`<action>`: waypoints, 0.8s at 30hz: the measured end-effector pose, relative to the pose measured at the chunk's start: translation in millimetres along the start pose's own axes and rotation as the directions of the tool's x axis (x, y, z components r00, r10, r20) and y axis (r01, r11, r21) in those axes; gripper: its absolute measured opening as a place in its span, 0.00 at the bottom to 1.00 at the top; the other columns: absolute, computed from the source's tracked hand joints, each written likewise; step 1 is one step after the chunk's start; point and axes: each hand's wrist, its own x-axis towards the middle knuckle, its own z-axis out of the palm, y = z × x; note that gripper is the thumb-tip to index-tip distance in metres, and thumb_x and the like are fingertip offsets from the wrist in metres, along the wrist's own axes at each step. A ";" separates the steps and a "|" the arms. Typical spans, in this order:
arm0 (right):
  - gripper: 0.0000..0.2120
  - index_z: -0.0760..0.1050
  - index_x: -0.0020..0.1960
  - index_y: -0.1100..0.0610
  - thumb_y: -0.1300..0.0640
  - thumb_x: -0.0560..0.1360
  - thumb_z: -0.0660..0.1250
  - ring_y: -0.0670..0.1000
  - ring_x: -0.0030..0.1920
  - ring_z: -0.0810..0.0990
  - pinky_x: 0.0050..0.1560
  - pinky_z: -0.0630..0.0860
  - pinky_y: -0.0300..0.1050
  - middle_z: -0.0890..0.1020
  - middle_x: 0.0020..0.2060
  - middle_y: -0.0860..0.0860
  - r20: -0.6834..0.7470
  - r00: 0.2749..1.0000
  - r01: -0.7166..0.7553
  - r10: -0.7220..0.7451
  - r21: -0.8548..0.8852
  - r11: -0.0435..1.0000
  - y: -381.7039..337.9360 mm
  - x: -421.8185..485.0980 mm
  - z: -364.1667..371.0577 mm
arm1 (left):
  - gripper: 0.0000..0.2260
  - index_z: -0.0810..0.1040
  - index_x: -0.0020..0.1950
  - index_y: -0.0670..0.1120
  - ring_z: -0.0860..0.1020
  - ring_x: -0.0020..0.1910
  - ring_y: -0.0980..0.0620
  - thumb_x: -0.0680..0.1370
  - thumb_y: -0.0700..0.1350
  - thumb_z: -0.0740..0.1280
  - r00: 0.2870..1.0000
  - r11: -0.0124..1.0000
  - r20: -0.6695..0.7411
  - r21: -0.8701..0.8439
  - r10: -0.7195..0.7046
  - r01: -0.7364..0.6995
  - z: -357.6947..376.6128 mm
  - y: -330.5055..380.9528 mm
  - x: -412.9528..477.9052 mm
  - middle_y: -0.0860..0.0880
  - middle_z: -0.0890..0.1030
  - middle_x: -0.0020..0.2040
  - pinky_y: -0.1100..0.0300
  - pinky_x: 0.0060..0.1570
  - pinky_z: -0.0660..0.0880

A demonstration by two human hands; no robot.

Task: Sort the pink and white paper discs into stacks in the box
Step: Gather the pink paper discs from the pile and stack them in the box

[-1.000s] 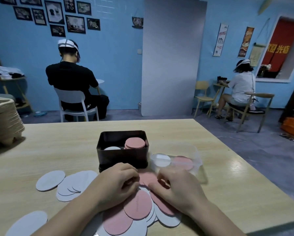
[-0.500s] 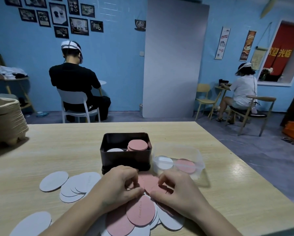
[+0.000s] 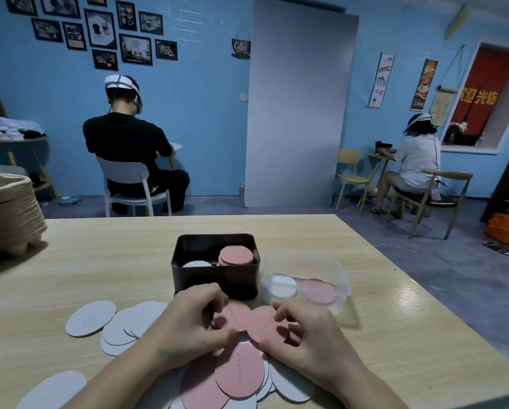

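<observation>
Pink discs [image 3: 248, 320] at lower centre lie pinched under both hands — left hand [image 3: 194, 323], right hand [image 3: 303, 332] — fingers closed on them, seemingly gathering a stack for the box [image 3: 214, 278].

"coffee" on hanging sign [image 3: 240, 49], banners [image 3: 382, 80]

Walls: blue [image 3: 206, 119], framed pictures [image 3: 99, 33] at 11 o'clock.
Panel: grey board [image 3: 297, 113] at 12 o'clock.
Floor: grey-purple [image 3: 442, 278].
Window: red curtain [image 3: 483, 93] at 2 o'clock.
Desk: pale wood [image 3: 105, 261].
</observation>
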 end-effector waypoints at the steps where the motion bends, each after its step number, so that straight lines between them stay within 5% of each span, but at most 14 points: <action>1: 0.17 0.76 0.45 0.49 0.45 0.65 0.81 0.48 0.55 0.83 0.47 0.83 0.39 0.83 0.48 0.46 -0.022 1.000 -0.003 0.003 0.021 1.000 -0.6 -0.6 -0.8 | 0.16 0.68 0.39 0.52 0.79 0.43 0.52 0.65 0.49 0.77 1.000 1.000 -0.024 0.002 0.005 -0.004 -4.9 -0.8 -1.6 0.54 0.81 0.43 0.50 0.42 0.77; 6: 0.20 0.76 0.49 0.45 0.42 0.64 0.82 0.49 0.55 0.81 0.47 0.84 0.43 0.82 0.50 0.42 -0.028 0.999 0.040 -0.038 0.038 0.998 -1.4 1.6 1.5 | 0.14 0.75 0.43 0.50 0.82 0.51 0.53 0.65 0.48 0.78 0.994 0.995 -0.102 -0.090 0.045 -0.054 -16.8 0.5 -4.3 0.56 0.83 0.50 0.62 0.47 0.78; 10: 0.22 0.78 0.54 0.46 0.45 0.65 0.83 0.46 0.57 0.81 0.47 0.84 0.39 0.81 0.54 0.37 -0.022 0.991 0.136 -0.135 0.063 0.989 -8.9 8.3 2.0 | 0.16 0.76 0.43 0.48 0.82 0.55 0.51 0.66 0.45 0.82 0.995 0.986 -0.040 -0.136 0.087 -0.091 -9.5 1.2 -3.7 0.56 0.83 0.54 0.55 0.49 0.80; 13: 0.26 0.80 0.56 0.55 0.44 0.65 0.83 0.43 0.58 0.83 0.52 0.81 0.37 0.84 0.56 0.44 -0.039 0.966 0.256 -0.256 0.002 0.967 -15.3 15.2 1.7 | 0.16 0.77 0.45 0.49 0.83 0.55 0.50 0.66 0.45 0.83 0.995 0.982 -0.027 -0.162 0.094 -0.097 -6.3 3.0 -3.7 0.56 0.84 0.54 0.53 0.50 0.80; 24: 0.23 0.79 0.57 0.53 0.43 0.68 0.81 0.36 0.59 0.80 0.54 0.76 0.30 0.85 0.59 0.50 -0.072 0.949 0.310 -0.306 0.039 0.950 -13.5 18.2 11.3 | 0.18 0.78 0.49 0.53 0.81 0.61 0.54 0.67 0.52 0.83 0.991 0.974 0.002 -0.185 0.136 -0.133 -2.5 2.3 -4.8 0.59 0.82 0.59 0.59 0.52 0.80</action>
